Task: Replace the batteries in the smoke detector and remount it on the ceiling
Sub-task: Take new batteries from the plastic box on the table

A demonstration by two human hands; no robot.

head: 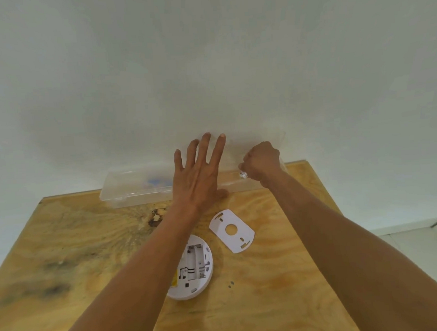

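Note:
The round white smoke detector (196, 269) lies back-up on the plywood table, its battery bay open and empty, partly under my left forearm. Its white mounting plate (232, 230) lies just to the right of it. At the table's far edge a clear plastic box (134, 189) stands against the wall, its transparent lid raised behind my hands. My left hand (198, 174) is spread flat with fingers apart over the box's middle. My right hand (262, 162) is closed in a fist at the box's right end, with a small whitish object (243, 174) at its fingertips; what it is cannot be told.
The plywood table (77, 250) butts against a white wall. Two small dark screws (230, 284) lie to the right of the detector. The table's right edge drops to a pale tiled floor (422, 245).

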